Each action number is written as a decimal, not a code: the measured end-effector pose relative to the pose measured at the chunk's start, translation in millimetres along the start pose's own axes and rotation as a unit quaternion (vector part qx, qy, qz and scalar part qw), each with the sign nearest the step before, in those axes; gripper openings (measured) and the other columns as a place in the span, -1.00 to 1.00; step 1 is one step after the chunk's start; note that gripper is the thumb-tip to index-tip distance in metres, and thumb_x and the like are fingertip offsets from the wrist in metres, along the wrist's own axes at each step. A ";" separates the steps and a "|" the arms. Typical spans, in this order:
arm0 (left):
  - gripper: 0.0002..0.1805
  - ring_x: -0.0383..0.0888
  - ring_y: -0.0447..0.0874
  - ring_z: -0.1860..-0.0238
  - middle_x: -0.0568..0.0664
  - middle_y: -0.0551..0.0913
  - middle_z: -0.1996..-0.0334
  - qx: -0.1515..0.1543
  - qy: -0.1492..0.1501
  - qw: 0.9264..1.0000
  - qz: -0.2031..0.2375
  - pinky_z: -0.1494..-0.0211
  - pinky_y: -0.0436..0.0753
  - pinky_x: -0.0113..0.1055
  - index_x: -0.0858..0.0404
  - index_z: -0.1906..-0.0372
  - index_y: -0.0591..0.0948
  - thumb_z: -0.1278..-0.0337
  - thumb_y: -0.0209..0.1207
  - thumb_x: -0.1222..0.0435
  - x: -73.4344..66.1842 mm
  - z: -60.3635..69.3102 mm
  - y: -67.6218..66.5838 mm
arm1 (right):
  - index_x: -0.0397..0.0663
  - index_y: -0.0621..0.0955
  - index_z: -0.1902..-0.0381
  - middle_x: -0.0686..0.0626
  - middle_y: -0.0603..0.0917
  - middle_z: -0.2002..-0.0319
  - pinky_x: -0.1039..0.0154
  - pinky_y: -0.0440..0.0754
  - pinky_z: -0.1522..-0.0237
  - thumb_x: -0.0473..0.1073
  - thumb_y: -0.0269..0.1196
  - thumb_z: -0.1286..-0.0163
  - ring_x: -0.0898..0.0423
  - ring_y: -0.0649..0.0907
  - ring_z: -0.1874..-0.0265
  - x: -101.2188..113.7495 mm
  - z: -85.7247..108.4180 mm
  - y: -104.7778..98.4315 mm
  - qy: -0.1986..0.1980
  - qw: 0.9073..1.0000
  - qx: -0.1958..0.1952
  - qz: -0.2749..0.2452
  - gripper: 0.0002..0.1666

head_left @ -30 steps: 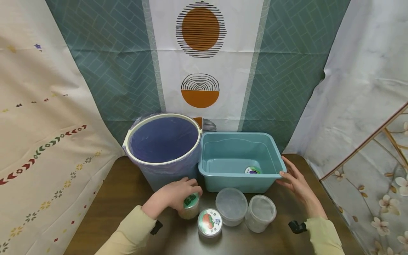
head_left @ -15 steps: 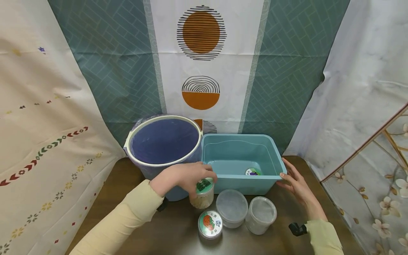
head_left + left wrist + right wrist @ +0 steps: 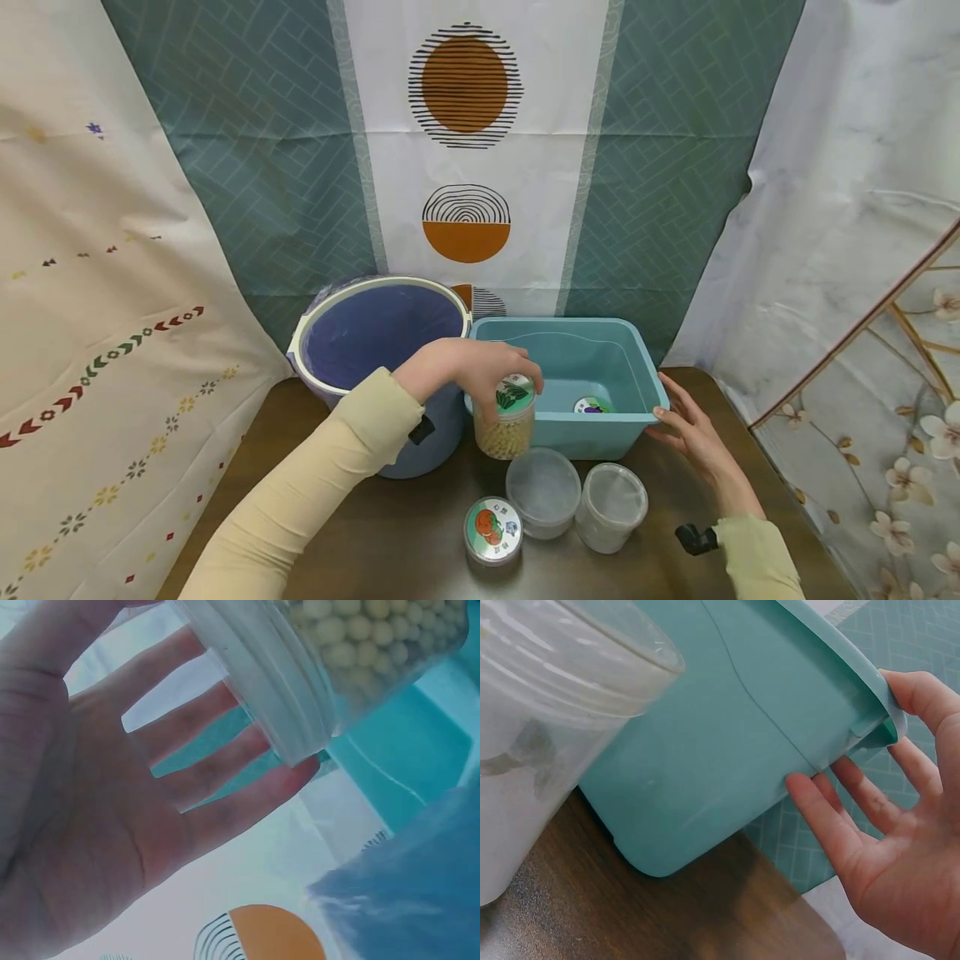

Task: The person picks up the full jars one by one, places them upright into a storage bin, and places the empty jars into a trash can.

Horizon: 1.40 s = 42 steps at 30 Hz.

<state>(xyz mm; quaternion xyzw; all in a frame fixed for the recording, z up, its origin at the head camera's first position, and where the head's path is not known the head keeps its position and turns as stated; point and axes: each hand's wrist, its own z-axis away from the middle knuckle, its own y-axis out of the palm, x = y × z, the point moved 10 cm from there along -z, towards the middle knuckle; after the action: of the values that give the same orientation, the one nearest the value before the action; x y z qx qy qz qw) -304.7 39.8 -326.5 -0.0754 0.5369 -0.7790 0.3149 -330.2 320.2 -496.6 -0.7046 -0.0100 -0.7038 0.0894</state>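
My left hand (image 3: 476, 371) grips a clear jar (image 3: 507, 433) by its lid, from above. The lid bears a green leaf label, and pale yellow round beans (image 3: 367, 634) show through the wall. This jar is in front of the left part of a teal plastic bin (image 3: 588, 437), raised off the table. In the left wrist view, the fingers spread around the lid's edge. My right hand (image 3: 701, 442) holds the bin's right front corner, thumb on the rim and fingers along the outer side. Inside the bin sits a jar lid with an eggplant label (image 3: 591, 405).
A blue bucket (image 3: 442, 433) with a bag liner stands left of the bin. Closer to me are a tomato-labelled jar (image 3: 492, 531) and two clear lidded jars, a wider one (image 3: 543, 492) and a narrower one (image 3: 611, 508). Patterned cloths hang around the wooden table (image 3: 390, 533).
My left hand has lifted the jar of beans from the table beside the bucket and carried it right and up to the bin's front. The right hand has stayed on the bin's corner.
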 end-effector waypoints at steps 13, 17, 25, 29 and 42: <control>-0.28 -0.09 0.36 -0.24 -0.02 0.36 -0.36 -0.011 -0.031 0.999 -0.013 -0.21 0.57 -0.16 -0.09 -0.33 0.42 -0.03 0.42 0.25 17.5 -22.8 -31.6 | 0.27 -0.02 -0.60 -0.05 0.25 -0.39 0.22 0.70 -0.02 -0.10 0.11 -0.53 0.41 0.60 -0.09 0.3 -0.2 -0.7 0.005 1.000 -0.003 -0.002 -0.16; -0.26 -0.08 0.36 -0.25 -0.01 0.34 -0.38 -0.018 -0.042 0.999 -0.008 -0.21 0.59 -0.15 -0.08 -0.34 0.41 -0.02 0.43 0.24 26.9 -29.4 -40.1 | 0.27 -0.01 -0.60 0.08 0.32 -0.30 0.21 0.70 -0.01 -0.11 0.11 -0.53 0.40 0.61 -0.07 0.6 -0.2 -1.1 0.005 1.000 -0.005 -0.007 -0.16; -0.24 -0.07 0.35 -0.29 -0.01 0.34 -0.41 -0.047 -0.050 0.998 0.015 -0.30 0.54 -0.16 0.00 -0.36 0.41 0.00 0.43 0.29 45.3 -46.0 -60.4 | 0.26 -0.03 -0.60 0.15 0.32 -0.26 0.19 0.69 -0.03 -0.10 0.11 -0.53 0.40 0.61 -0.07 0.7 1.0 -2.1 0.006 1.000 -0.004 -0.009 -0.16; -0.24 -0.07 0.34 -0.32 -0.02 0.33 -0.43 -0.055 -0.058 0.996 0.045 -0.33 0.52 -0.14 0.01 -0.37 0.41 0.00 0.42 0.32 55.9 -52.9 -65.7 | 0.25 -0.03 -0.60 0.16 0.32 -0.26 0.22 0.69 -0.02 -0.11 0.11 -0.53 0.40 0.61 -0.08 -0.2 0.7 -2.0 0.008 1.000 -0.004 -0.009 -0.16; -0.29 -0.04 0.34 -0.26 -0.02 0.34 -0.39 -0.082 -0.123 0.983 0.104 -0.31 0.53 -0.07 -0.07 -0.35 0.43 -0.06 0.38 0.27 94.0 -67.9 -73.3 | 0.37 0.02 -0.59 0.18 0.32 -0.26 0.23 0.70 0.00 -0.12 0.11 -0.53 0.41 0.61 -0.08 -1.3 -1.1 -0.7 0.010 1.000 -0.005 -0.015 -0.18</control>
<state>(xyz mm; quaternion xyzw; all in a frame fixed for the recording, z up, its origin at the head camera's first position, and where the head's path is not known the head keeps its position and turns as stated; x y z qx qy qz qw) -439.9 56.1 -310.4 -0.1401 0.5609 -0.6800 0.4509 -331.4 320.8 -497.8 -0.6980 -0.0164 -0.7119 0.0758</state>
